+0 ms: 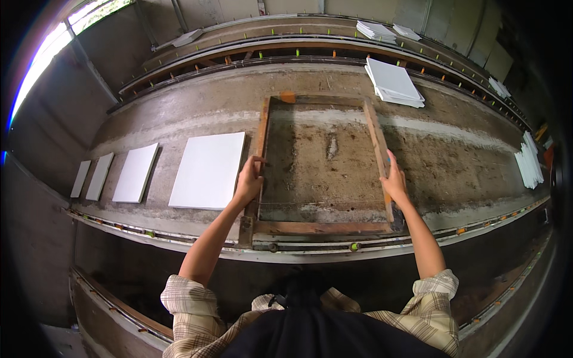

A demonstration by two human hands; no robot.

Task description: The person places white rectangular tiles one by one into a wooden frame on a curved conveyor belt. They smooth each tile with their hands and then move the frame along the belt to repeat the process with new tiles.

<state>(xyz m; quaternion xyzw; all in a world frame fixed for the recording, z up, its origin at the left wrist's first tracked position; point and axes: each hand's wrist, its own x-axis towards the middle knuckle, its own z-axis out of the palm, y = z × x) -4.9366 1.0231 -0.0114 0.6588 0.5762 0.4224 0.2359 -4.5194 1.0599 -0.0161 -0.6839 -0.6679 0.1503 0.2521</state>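
A rectangular wooden screen frame lies over the brown, stained table in front of me, its near bar by the front rail. The tabletop shows through its middle; whether a sheer mesh spans it, I cannot tell. My left hand is closed round the left bar, and my right hand grips the right bar, the thumb along its top. Orange marks the far bar near its left corner. Just left of the frame lies a large white sheet, then a smaller white sheet and two narrower-looking ones beyond it.
A metal rail with coloured stops runs along the table's near edge. Stacked white sheets sit at the far right, and another pile at the right end. Behind stands a second long table with more sheets. A wall closes the left.
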